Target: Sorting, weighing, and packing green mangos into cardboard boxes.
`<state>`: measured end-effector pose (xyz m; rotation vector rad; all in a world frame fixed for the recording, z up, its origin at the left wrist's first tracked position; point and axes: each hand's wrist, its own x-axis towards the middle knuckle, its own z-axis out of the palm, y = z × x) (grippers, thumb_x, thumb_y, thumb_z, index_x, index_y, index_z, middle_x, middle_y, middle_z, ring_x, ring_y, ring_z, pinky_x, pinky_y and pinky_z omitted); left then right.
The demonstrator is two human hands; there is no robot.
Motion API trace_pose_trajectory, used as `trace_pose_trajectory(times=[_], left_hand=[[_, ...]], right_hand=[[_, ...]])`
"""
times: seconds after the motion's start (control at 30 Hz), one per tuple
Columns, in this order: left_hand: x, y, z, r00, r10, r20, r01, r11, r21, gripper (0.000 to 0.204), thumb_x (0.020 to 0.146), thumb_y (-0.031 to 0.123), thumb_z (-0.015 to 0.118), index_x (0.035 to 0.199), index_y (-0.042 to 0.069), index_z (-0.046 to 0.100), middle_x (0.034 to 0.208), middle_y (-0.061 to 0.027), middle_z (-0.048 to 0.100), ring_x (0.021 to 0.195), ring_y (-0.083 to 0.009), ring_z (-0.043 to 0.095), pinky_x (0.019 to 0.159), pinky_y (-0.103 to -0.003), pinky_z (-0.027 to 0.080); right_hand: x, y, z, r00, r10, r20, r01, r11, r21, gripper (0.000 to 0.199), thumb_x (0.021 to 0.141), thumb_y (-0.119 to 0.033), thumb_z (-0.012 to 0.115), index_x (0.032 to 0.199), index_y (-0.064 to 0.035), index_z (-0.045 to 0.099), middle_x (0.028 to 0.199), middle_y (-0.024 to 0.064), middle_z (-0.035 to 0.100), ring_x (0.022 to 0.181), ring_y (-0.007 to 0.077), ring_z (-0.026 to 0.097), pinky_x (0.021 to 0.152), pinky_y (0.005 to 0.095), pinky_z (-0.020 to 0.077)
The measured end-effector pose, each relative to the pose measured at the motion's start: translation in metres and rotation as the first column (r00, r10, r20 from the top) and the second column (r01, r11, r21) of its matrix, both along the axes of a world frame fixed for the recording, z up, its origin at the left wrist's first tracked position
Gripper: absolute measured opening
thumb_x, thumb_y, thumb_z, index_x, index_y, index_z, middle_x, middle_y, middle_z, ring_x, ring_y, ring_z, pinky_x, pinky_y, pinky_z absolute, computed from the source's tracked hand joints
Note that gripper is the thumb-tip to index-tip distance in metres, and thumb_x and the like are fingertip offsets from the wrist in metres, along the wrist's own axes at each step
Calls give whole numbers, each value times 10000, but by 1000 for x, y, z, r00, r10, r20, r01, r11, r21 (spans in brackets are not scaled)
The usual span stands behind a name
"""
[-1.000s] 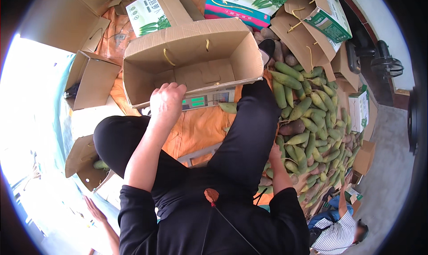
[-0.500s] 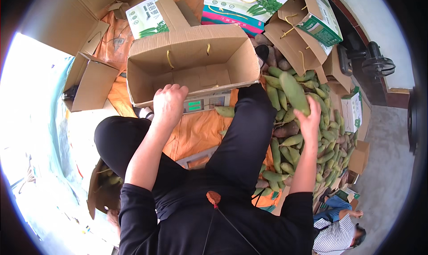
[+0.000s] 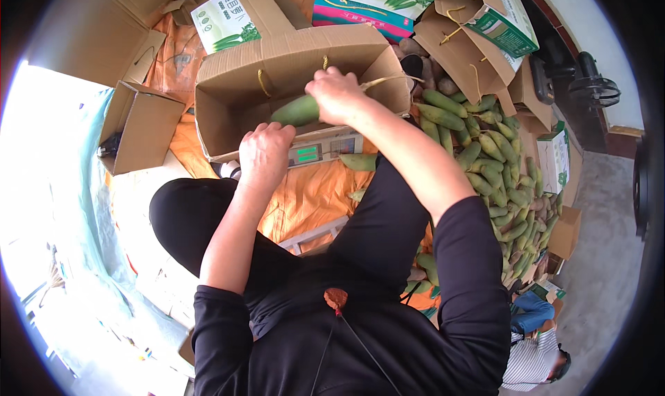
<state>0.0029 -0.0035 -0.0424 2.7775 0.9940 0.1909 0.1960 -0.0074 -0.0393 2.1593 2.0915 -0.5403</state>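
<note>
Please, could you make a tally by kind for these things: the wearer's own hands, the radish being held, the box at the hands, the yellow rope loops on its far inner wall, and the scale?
Own hands (left hand, right hand): 2
Held green radish: 1
Cardboard box: 1
Yellow rope loops: 2
Scale: 1
Total: 7

A: What do you have in your right hand [image 3: 336, 95]?

B: You're gripping a long green radish [image 3: 296, 111], smooth-skinned, its blunt end pointing left and slightly down. Its thin, pale root [image 3: 393, 79] reaches past the right wall.

A: And where do you have it?

B: Over the opening of your brown cardboard box [image 3: 294, 79]. The box stands open-topped, its long side toward you, yellow cord handles [image 3: 263, 84] on the far inner wall, your left hand [image 3: 265, 150] at its near rim.
</note>
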Motion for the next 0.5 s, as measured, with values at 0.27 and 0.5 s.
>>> trace_pose_trajectory(times=[0.27,0.5], left_hand=[[2,-1,0,1000,-3,-28,4,1000,8,86,721,102,689,740,101,605,740,-53,582,771,-252,613,660,-387,517],[3,-3,0,1000,7,-3,-7,1000,24,70,714,60,601,718,129,590,733,-29,586,768,-231,617,653,-369,507]], right_hand=[[13,13,-8,915,44,-401,-49,999,-4,383,747,-166,719,1112,-78,644,1051,156,652,1004,308,619,888,399,494],[108,-56,67,533,-165,-830,620,743,251,215,908,-168,626,1081,-44,653,915,6,663,845,83,613,764,234,487]])
